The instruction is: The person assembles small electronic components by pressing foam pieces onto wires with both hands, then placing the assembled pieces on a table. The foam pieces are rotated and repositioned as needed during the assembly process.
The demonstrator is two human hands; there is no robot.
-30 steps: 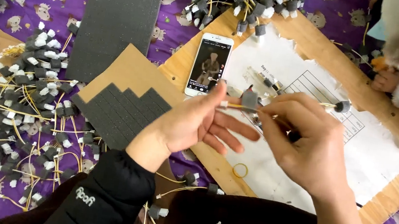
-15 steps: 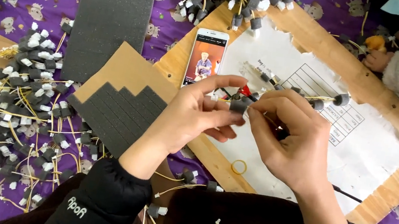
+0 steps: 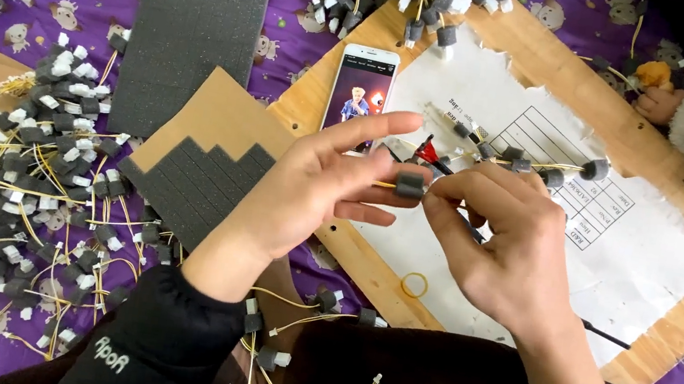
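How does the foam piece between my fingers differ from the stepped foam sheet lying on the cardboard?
The foam piece is a small block threaded on a yellow wire and pinched by the left hand and right hand; the stepped foam sheet is a broad flat sheet, lying untouched. The piece is one block; the sheet is scored into rows with a staircase edge. Both are dark grey foam.

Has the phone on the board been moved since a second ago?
No. The phone lies at the same corner of the white paper sheet on the wooden board; only the camera shifted.
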